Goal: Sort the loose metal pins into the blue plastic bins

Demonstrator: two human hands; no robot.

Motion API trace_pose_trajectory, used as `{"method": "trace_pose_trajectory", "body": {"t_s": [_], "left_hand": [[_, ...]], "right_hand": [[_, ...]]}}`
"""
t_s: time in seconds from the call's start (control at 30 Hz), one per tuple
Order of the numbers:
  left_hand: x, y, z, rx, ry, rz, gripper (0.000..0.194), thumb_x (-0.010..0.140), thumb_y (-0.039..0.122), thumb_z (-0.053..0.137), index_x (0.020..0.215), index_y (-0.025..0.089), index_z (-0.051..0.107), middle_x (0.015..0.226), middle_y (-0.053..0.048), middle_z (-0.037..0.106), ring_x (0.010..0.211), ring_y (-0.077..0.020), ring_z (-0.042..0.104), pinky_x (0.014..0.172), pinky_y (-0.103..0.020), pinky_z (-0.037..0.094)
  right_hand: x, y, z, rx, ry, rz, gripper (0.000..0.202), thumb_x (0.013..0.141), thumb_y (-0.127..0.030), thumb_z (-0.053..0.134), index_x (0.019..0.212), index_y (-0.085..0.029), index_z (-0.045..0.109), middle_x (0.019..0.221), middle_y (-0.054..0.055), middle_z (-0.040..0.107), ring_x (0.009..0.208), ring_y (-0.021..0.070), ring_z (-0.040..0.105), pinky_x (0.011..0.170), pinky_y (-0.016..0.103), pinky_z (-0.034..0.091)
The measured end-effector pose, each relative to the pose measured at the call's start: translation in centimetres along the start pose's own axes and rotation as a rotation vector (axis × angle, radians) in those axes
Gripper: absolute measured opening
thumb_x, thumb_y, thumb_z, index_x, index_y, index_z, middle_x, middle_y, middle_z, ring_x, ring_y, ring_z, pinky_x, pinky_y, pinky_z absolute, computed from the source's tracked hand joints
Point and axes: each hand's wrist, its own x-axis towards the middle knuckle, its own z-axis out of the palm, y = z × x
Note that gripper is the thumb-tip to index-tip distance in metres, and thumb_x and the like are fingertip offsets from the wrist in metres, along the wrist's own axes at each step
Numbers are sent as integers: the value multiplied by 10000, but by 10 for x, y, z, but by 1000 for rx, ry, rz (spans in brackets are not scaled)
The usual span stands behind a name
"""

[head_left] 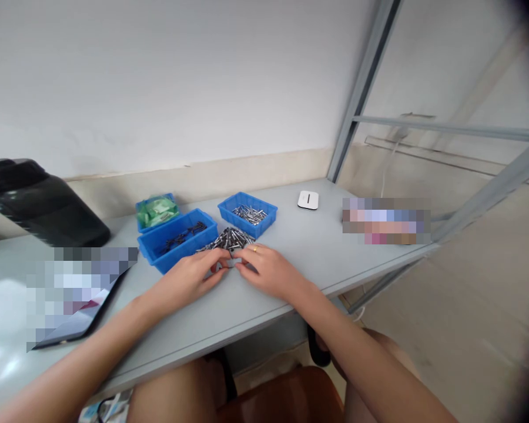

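My left hand (205,270) and my right hand (262,269) meet fingertip to fingertip at the near edge of a pile of dark and silver metal pieces (231,238). The fingers of both are bent and pinched around something small and dark between them, too small to name. Behind the pile, a blue tray (268,220) holds silver metal pins (250,214). Left of the pile, a longer blue tray (156,257) contains dark pieces (183,237). A ring shows on my right hand.
A third blue tray (139,220) with green plastic packaging (157,210) stands at the back left. A dark bottle (48,202) and a tablet-like device (81,305) are at left. A white device (308,200) lies right of the trays, before a metal frame (357,88).
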Motion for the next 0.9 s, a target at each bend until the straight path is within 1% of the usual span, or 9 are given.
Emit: {"method": "trace_pose_trajectory", "body": {"t_s": [0.13, 0.23, 0.4, 0.57, 0.67, 0.77, 0.9], "left_hand": [[0, 5, -2, -19, 4, 10, 132, 938, 307, 461, 1027, 234, 526, 858, 8, 638, 747, -140, 620, 678, -243, 484], [0, 5, -2, -15, 18, 17, 128, 937, 301, 465, 1021, 229, 531, 847, 11, 631, 736, -135, 612, 663, -236, 475], [0, 2, -1, -19, 41, 38, 151, 943, 300, 459, 1042, 222, 543, 894, 1, 640, 770, -134, 611, 705, -238, 478], [0, 1, -4, -6, 5, 26, 232, 945, 327, 462, 1132, 223, 553, 995, -24, 647, 864, -154, 618, 761, -255, 483], [1, -1, -4, 10, -8, 47, 222, 943, 340, 466, 1082, 222, 593, 985, -25, 651, 896, -167, 621, 778, -264, 479], [2, -4, -3, 35, 9, 59, 220, 948, 334, 452, 1026, 219, 623, 970, -26, 656, 908, -174, 624, 791, -272, 474], [2, -7, -1, 54, 43, 43, 241, 945, 352, 453, 1036, 219, 633, 959, -29, 661, 894, -176, 629, 778, -270, 474]], "right_hand": [[1, -1, 1, -32, -20, -58, 139, 934, -196, 474, 925, -176, 611, 838, 36, 626, 829, 156, 570, 779, 265, 438], [0, 1, 3, -41, -24, -80, 143, 937, -202, 474, 909, -175, 611, 835, 35, 630, 833, 155, 576, 785, 264, 438], [-1, 2, 4, -50, -37, -90, 171, 951, -211, 450, 906, -175, 611, 848, 38, 647, 845, 158, 586, 801, 265, 439], [0, 0, 2, -66, -12, -75, 172, 944, -203, 446, 865, -174, 595, 813, 33, 635, 816, 155, 575, 774, 261, 429], [2, -1, 2, -73, 17, -59, 161, 936, -199, 451, 859, -176, 590, 774, 26, 618, 796, 153, 566, 758, 258, 423], [2, -1, 2, -76, 32, -65, 154, 933, -196, 452, 864, -182, 589, 773, 26, 618, 799, 153, 563, 764, 257, 417], [0, 0, 2, -96, 39, -68, 157, 931, -196, 450, 846, -187, 582, 766, 21, 613, 787, 150, 558, 759, 253, 409]]}}
